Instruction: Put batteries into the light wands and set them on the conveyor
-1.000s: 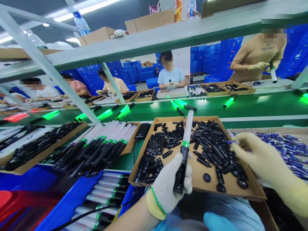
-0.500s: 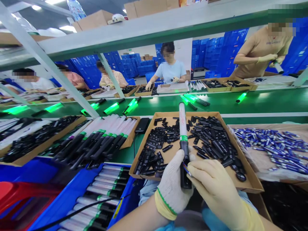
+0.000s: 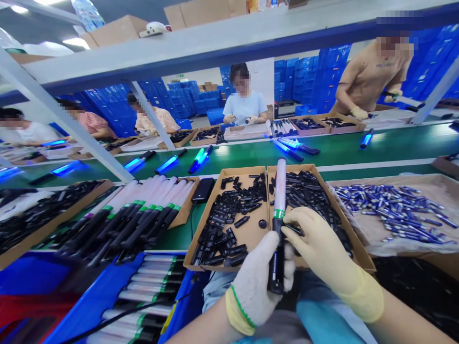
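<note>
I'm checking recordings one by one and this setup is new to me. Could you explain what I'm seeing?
No machine does the handling: a head-worn camera looks forward and down at a person's own gloved hands. The left hand grips a stick, pale tube uppermost. The right hand has its fingers by the black handle; whether they hold a part is hard to tell. Around them are trays of black parts, blue cylinders on the right and more sticks on the left. Beyond, glowing sticks lie on a green surface.
</note>
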Available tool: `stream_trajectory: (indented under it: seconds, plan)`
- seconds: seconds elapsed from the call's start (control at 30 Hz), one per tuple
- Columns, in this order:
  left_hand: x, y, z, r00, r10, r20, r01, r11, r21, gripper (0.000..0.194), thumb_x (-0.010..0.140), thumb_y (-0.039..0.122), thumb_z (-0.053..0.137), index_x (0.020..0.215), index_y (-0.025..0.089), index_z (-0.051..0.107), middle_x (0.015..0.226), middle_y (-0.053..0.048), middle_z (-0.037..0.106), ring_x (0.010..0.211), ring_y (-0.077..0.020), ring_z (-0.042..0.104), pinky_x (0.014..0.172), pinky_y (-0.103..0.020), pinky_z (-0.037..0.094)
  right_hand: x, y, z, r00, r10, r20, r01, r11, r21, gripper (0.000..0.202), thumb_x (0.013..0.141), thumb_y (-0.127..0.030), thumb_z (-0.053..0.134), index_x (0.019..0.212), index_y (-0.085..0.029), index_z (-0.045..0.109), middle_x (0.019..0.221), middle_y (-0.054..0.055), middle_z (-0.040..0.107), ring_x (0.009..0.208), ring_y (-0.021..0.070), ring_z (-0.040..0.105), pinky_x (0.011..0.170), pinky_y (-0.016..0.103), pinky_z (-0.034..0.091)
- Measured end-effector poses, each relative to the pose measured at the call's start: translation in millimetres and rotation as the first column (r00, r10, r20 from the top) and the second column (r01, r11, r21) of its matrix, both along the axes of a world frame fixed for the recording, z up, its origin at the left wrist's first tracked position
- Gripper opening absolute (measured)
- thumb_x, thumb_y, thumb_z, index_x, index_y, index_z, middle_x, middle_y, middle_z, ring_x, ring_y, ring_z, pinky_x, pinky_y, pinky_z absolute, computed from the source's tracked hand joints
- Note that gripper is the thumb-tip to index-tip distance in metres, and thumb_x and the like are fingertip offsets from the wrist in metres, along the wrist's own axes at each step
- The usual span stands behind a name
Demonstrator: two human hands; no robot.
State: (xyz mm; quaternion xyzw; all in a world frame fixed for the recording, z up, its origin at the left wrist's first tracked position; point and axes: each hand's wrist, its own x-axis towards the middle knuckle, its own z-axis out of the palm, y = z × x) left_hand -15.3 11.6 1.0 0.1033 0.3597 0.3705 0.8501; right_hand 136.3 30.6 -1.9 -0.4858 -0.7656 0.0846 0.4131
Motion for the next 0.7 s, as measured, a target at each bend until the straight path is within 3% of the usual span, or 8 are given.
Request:
stream_trajectory:
  seconds: [0.1,0.17,0.23,0.33,0.4,0.5,0.6,0.7]
  plan:
    - [-1.3,-0.3,-5.7,0.999,-0.032,-0.033,0.033,0.999,0.026,0.031,0.090,0.043,0.063,0.096,0.012,0.063,0.077,-0.001,0.059,0.052,-0.0076,0.054,0.041,-0.017,0.038,9.3,0.9,-1.3,0.997,0.043,0.064,-0.047,0.997,0.058,0.017,0.097,-0.015,0.048,0.082,-0.020,0.053,0.087,0.005,0.060,0.083,0.0202,0.058,0.076,0.036,0.049]
    - [-2.7,0.2,-9.5,1.000,-0.012,-0.014,0.012,0.999,0.043,0.030,0.090,0.041,0.063,0.105,0.015,0.062,0.078,0.000,0.057,0.053,-0.0069,0.052,0.042,-0.016,0.036,17.7,-5.6,0.1,0.999,0.038,0.013,-0.039,0.993,0.111,0.017,0.098,-0.014,0.046,0.083,-0.020,0.051,0.088,0.004,0.059,0.084,0.0187,0.057,0.076,0.034,0.048]
    - [-2.3,0.1,-10.6,1.000,0.004,-0.019,-0.003,0.998,0.069,0.030,0.091,0.040,0.062,0.111,0.017,0.060,0.077,0.001,0.056,0.052,-0.0064,0.050,0.042,-0.016,0.034,25.2,-11.8,2.9,0.999,-0.001,-0.043,0.005,0.997,0.078,0.015,0.098,-0.014,0.046,0.085,-0.020,0.051,0.089,0.004,0.059,0.085,0.0174,0.057,0.077,0.032,0.048]
    - [3.1,-1.8,-8.7,0.994,-0.081,-0.079,0.086,0.995,0.059,0.033,0.091,0.043,0.060,0.104,0.012,0.063,0.074,0.000,0.057,0.050,-0.0062,0.050,0.041,-0.016,0.034,26.7,-14.1,3.5,0.998,-0.053,0.037,0.054,0.998,-0.029,0.011,0.096,-0.016,0.051,0.086,-0.020,0.053,0.088,0.003,0.059,0.084,0.0185,0.057,0.075,0.032,0.048]
    - [8.1,-3.4,-8.3,0.982,-0.120,-0.148,0.124,0.992,0.016,0.037,0.091,0.046,0.060,0.096,0.011,0.064,0.071,-0.002,0.058,0.049,-0.0068,0.051,0.041,-0.017,0.036,20.1,-12.8,-1.5,0.987,-0.080,0.141,0.083,0.997,-0.012,0.011,0.096,-0.016,0.051,0.086,-0.019,0.055,0.085,0.004,0.059,0.081,0.0197,0.058,0.074,0.033,0.048]
    - [12.8,-5.1,-13.1,0.967,-0.089,-0.237,0.085,0.996,-0.027,0.032,0.088,0.045,0.064,0.092,0.013,0.062,0.066,-0.002,0.061,0.047,-0.0087,0.053,0.040,-0.017,0.038,6.3,-13.2,-13.5,0.947,-0.200,0.252,0.177,0.978,0.111,0.017,0.095,-0.013,0.047,0.082,-0.018,0.056,0.080,0.005,0.059,0.073,0.0202,0.056,0.069,0.034,0.046]
    - [12.7,-5.7,-19.9,0.963,-0.070,-0.261,0.065,0.998,-0.027,0.030,0.085,0.044,0.068,0.087,0.015,0.060,0.060,-0.001,0.060,0.044,-0.0097,0.053,0.039,-0.018,0.037,-1.1,-15.5,-23.7,0.921,-0.279,0.271,0.240,0.956,0.167,0.019,0.093,-0.010,0.045,0.080,-0.017,0.057,0.076,0.006,0.057,0.069,0.0205,0.053,0.065,0.034,0.043]
    - [11.8,-5.6,-20.6,0.966,-0.093,-0.240,0.091,0.996,-0.017,0.028,0.084,0.040,0.070,0.095,0.016,0.061,0.061,-0.001,0.061,0.045,-0.0099,0.052,0.038,-0.018,0.037,3.3,-12.8,-31.7,0.933,-0.260,0.249,0.215,0.958,0.192,0.020,0.093,-0.011,0.043,0.079,-0.017,0.056,0.074,0.006,0.056,0.068,0.0202,0.051,0.065,0.034,0.043]
